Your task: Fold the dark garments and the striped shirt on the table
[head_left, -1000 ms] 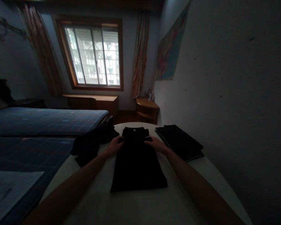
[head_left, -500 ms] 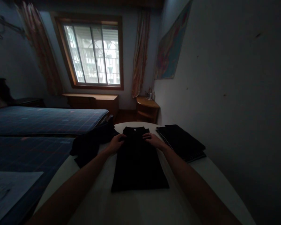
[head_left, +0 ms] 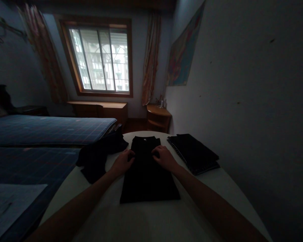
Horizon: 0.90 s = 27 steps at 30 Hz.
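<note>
A black folded shirt (head_left: 150,181) lies flat on the pale round table (head_left: 141,218), its collar (head_left: 145,138) with a small light label at the far end. On the shirt's left edge rests my left hand (head_left: 123,160), fingers curved and thumb apart from them. My right hand (head_left: 164,158) is over the right edge at about the same height, its fingers bent and spread from the thumb. Neither hand shows cloth pinched between the fingers, though the dark fabric hides fine detail.
To the right, a stack of folded dark clothes (head_left: 194,151) sits near the wall. A loose dark garment (head_left: 98,154) lies at the table's left side. Beds with blue plaid mattresses (head_left: 53,126) stand on the left, and a wooden corner shelf (head_left: 159,111) is behind the table.
Both hands have slid a little toward me along the shirt's edges, away from the collar, and their thumbs and fingers show more of a gap. The shirt stays nearly in place.
</note>
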Tool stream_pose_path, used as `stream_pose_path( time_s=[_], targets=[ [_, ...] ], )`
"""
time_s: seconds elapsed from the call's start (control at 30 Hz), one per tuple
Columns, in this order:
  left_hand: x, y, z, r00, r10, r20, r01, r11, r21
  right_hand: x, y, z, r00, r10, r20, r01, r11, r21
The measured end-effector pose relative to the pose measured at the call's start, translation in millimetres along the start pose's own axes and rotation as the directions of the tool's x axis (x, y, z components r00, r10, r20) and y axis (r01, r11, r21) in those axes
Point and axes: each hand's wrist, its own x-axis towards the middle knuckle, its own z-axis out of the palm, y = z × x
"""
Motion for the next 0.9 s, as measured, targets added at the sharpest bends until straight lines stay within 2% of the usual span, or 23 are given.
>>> stream_pose_path(
  time_s=[0.07, 0.1, 0.17, 0.2, 0.27, 0.4, 0.57, 0.67, 0.73, 0.8, 0.9],
  targets=[
    [-25.3, 17.1, -11.6, 0.973, 0.161, 0.163, -0.175, 0.982, 0.075, -27.9, -20.3, -8.0, 0.98, -0.176, 0.092, 0.181, 0.983, -0.043],
    [-38.6, 25.9, -17.4, 0.94, 0.237, 0.247, -0.265, 0.96, 0.09, -43.2, -30.2, -11.7, 0.961, -0.247, 0.124, 0.255, 0.965, -0.057],
    [-64.3, 41.9, -26.6, 0.808, 0.384, 0.447, -0.467, 0.88, 0.089, -73.4, -46.7, -17.0, 0.925, -0.325, 0.197, 0.347, 0.933, -0.092],
    [-75.6, 48.3, -29.4, 0.75, 0.43, 0.502, -0.544, 0.833, 0.099, -87.0, -52.5, -17.9, 0.906, -0.344, 0.248, 0.38, 0.918, -0.116],
    [-93.0, 56.1, -30.6, 0.694, 0.449, 0.563, -0.636, 0.748, 0.187, -108.4, -58.1, -15.5, 0.886, -0.343, 0.312, 0.416, 0.886, -0.206],
    [-106.8, 52.9, -20.5, 0.701, 0.443, 0.559, -0.696, 0.596, 0.401, -126.4, -50.9, -0.2, 0.891, -0.338, 0.303, 0.443, 0.793, -0.419],
    [-110.4, 40.7, -11.4, 0.694, 0.487, 0.531, -0.72, 0.492, 0.489, -129.7, -41.4, 6.4, 0.858, -0.389, 0.335, 0.512, 0.704, -0.492],
    [-119.8, 48.8, -16.3, 0.673, 0.474, 0.569, -0.738, 0.491, 0.464, -140.8, -46.1, -0.6, 0.852, -0.392, 0.346, 0.52, 0.708, -0.477],
    [-130.4, 61.6, -22.8, 0.647, 0.446, 0.619, -0.748, 0.529, 0.401, -155.4, -51.1, -4.3, 0.853, -0.387, 0.351, 0.515, 0.735, -0.441],
    [-143.5, 75.2, -28.7, 0.608, 0.414, 0.677, -0.738, 0.611, 0.289, -174.4, -54.7, -3.7, 0.844, -0.391, 0.367, 0.519, 0.765, -0.38],
    [-166.1, 84.0, -28.3, 0.538, 0.415, 0.734, -0.65, 0.759, 0.048, -203.3, -55.5, 6.4, 0.778, -0.406, 0.48, 0.554, 0.803, -0.219]
  ],
)
